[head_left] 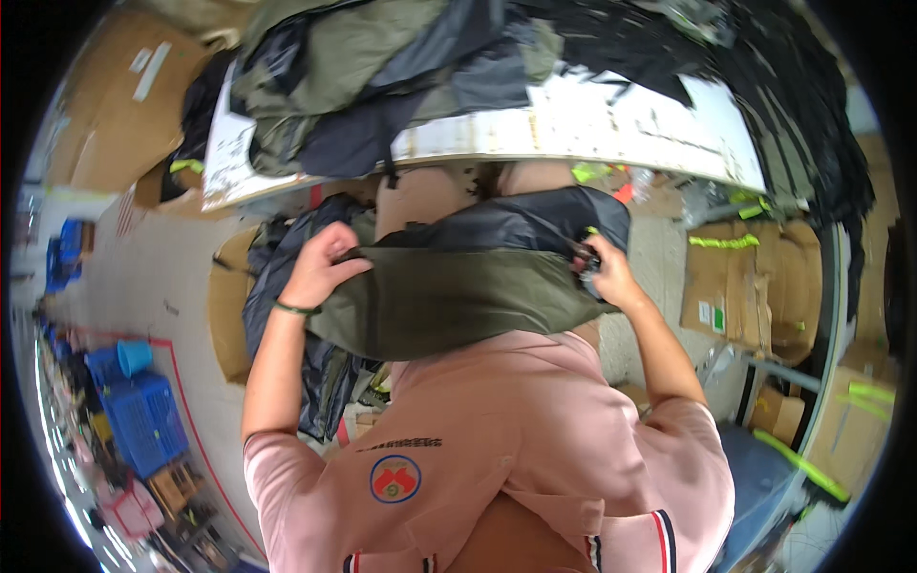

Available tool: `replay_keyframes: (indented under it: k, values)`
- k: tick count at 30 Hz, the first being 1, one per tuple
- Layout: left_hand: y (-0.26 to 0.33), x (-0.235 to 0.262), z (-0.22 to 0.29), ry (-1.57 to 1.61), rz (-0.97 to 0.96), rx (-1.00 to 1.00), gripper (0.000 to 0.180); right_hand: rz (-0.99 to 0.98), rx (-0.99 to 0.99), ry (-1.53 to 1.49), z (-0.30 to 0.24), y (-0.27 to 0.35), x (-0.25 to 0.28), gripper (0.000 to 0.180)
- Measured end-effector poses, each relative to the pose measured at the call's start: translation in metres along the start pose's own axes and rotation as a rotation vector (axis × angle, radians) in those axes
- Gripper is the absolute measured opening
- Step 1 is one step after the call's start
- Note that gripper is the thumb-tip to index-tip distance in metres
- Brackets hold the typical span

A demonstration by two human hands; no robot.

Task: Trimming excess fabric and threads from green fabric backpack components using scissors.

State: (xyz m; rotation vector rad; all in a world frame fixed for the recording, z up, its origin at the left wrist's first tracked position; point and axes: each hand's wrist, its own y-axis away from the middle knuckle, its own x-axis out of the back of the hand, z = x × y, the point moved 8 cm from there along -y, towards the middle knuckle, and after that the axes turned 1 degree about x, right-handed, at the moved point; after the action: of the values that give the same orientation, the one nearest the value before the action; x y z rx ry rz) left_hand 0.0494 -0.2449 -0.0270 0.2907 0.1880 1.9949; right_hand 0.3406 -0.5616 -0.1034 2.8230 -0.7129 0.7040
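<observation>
A piece of dark olive-green and black fabric (458, 291), perhaps part of a garment, stretches across my lap. My left hand (328, 267) pinches its left upper edge between thumb and fingers. At the fabric's right end, my right hand (613, 274) is closed round a small dark tool (585, 260) that looks like snips or scissors; its exact kind is partly hidden by the fingers. The black side of the fabric lies on the far side, the olive side nearer me. More dark fabric (320, 382) hangs down beside my left arm.
A white-topped table (592, 124) stands just ahead, heaped with olive and black garments (382, 67) and black strips (650, 48). Open cardboard boxes stand at left (227, 315) and right (735, 286). Farther left are blue crates (143, 420).
</observation>
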Motion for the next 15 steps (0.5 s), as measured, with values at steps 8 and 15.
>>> replay_keyframes:
  k: [8, 15]
  values:
    - [-0.010, -0.033, -0.004, 0.027, -0.174, -0.006, 0.029, 0.141, -0.146, 0.097, -0.023, -0.023, 0.070, 0.022]
    - [-0.007, -0.048, 0.013, 0.105, -0.160, -0.059, 0.027, -0.160, 0.187, 0.480, -0.168, -0.068, 0.015, 0.056]
